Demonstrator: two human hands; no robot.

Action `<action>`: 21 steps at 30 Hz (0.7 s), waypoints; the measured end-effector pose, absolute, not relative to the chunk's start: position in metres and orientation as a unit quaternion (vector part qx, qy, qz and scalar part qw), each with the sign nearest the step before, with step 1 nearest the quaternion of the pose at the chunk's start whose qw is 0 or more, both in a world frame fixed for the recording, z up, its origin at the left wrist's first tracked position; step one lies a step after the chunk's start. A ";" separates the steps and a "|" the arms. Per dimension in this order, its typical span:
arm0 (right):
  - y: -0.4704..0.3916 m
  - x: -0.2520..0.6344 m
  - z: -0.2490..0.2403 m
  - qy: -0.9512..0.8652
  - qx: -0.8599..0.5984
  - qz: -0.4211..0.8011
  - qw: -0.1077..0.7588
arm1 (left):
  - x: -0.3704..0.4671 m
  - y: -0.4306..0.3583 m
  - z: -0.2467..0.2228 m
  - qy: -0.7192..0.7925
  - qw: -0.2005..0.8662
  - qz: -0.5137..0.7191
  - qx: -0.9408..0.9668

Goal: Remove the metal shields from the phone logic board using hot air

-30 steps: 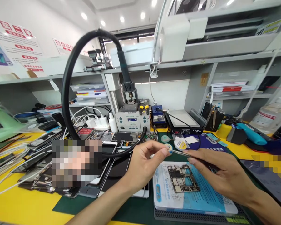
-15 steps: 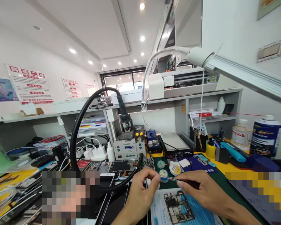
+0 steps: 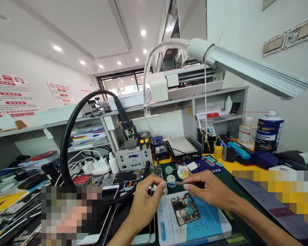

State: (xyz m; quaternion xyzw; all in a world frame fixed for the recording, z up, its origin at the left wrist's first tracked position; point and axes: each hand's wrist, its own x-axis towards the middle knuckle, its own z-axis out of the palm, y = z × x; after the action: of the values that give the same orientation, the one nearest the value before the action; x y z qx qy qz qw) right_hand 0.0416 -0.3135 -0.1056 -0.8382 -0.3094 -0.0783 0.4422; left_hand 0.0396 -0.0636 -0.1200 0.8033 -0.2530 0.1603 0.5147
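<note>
One pair of tweezers (image 3: 178, 183) lies level in the air above the work, its dark end in the right hand (image 3: 212, 189), thumb and fingers closed around it. At its tips is the left hand (image 3: 149, 198), thumb and forefinger pinched together; whether they grip something tiny, I can't tell. Below the two hands, one circuit board (image 3: 181, 209) rests flat on one blue-and-white box (image 3: 207, 230). Just beyond the tweezers I count one green disc (image 3: 169, 169) and one white round tub (image 3: 183, 172). Farther back stand one hot-air station (image 3: 133, 160) with one thick black hose (image 3: 64, 150), one yellow bottle (image 3: 218, 150) and one blue spray can (image 3: 269, 133). One lamp (image 3: 248, 70) reaches over from behind.
</note>
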 end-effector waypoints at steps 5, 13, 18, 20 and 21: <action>-0.318 0.045 -0.109 -0.289 -0.843 -0.068 0.449 | 0.041 -0.061 -0.117 -0.257 0.508 0.164 0.806; -0.319 0.048 -0.114 -0.280 -0.855 -0.081 0.429 | 0.039 -0.064 -0.120 -0.261 0.513 0.180 0.798; -0.319 0.048 -0.114 -0.281 -0.860 -0.092 0.416 | 0.037 -0.064 -0.118 -0.265 0.512 0.185 0.796; -0.319 0.048 -0.113 -0.282 -0.861 -0.096 0.412 | 0.037 -0.064 -0.118 -0.266 0.511 0.187 0.796; -0.318 0.048 -0.112 -0.283 -0.862 -0.098 0.410 | 0.037 -0.064 -0.118 -0.265 0.511 0.188 0.796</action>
State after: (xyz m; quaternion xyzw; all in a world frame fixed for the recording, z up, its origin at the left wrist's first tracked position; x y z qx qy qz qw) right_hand 0.0476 -0.3182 -0.1119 -0.8617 -0.2827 -0.0984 0.4098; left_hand 0.0366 -0.0641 -0.1180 0.7957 -0.2654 0.1878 0.5111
